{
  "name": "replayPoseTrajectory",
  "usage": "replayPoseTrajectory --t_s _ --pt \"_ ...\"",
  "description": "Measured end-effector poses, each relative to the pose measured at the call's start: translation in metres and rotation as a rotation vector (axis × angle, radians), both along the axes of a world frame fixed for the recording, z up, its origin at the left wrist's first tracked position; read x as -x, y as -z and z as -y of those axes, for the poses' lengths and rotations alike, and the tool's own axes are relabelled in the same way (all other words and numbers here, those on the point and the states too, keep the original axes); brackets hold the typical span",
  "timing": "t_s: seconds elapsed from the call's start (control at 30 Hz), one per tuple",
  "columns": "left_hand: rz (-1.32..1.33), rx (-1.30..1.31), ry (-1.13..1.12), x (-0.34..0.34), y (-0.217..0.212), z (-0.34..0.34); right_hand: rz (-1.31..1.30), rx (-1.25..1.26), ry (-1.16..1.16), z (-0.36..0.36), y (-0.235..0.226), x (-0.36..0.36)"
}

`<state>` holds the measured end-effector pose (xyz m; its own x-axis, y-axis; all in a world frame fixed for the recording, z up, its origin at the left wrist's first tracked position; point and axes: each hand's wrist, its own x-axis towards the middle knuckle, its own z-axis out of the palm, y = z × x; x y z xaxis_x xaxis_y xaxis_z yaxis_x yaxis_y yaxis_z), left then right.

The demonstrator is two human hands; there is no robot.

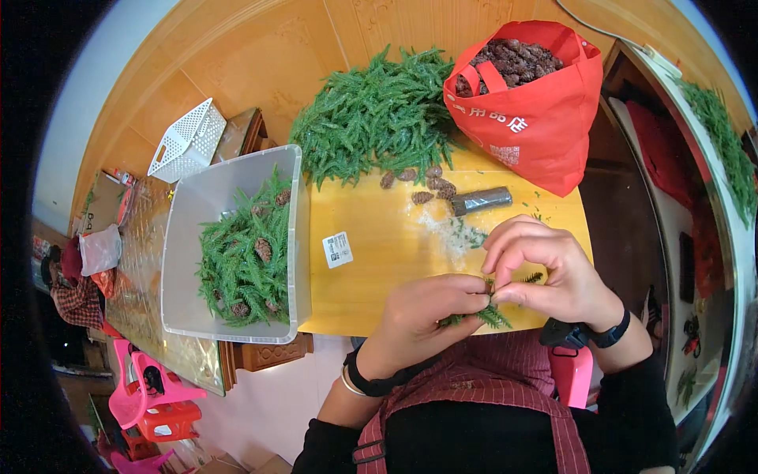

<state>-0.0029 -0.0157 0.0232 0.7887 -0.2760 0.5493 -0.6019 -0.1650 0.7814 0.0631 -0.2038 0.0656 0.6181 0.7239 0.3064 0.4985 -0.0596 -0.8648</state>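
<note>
Above the near edge of the yellow table, my left hand (442,310) is closed on a small green artificial pine sprig (494,317). My right hand (545,268) pinches thumb and forefinger together at the sprig's stem, touching the left fingertips; the exact spot between those fingers is hidden. Beyond the hands lie a grey-black wrapped roll (482,201), several loose pine cones (424,197) and a scatter of white flakes (452,233).
A clear plastic bin (300,237) at left holds green sprigs with pine cones. Loose sprigs (375,114) are heaped at the back. A red bag (529,130) full of pine cones stands back right. A white label (337,250) lies on the yellow table (355,213); a white basket (189,142) sits far left.
</note>
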Motion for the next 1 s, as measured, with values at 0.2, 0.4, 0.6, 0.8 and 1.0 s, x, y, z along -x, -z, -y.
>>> replayPoseTrajectory --t_s 0.2,0.4,0.6,0.8,1.0 --pt "0.316 -0.238 -0.322 0.001 0.004 0.013 0.231 0.000 0.277 -0.007 0.012 0.010" --pt "0.068 -0.098 -0.191 -0.001 0.006 0.005 -0.089 -0.174 0.265 0.009 0.025 0.014" --pt "-0.219 0.359 -0.038 -0.005 0.009 -0.001 0.301 0.911 0.607 0.097 0.096 0.009" --pt "-0.272 0.420 0.039 -0.003 0.010 -0.005 0.211 0.779 0.693 0.109 0.122 0.013" --pt "-0.315 0.487 0.104 -0.004 0.012 -0.006 0.133 0.627 0.706 0.121 0.129 0.013"
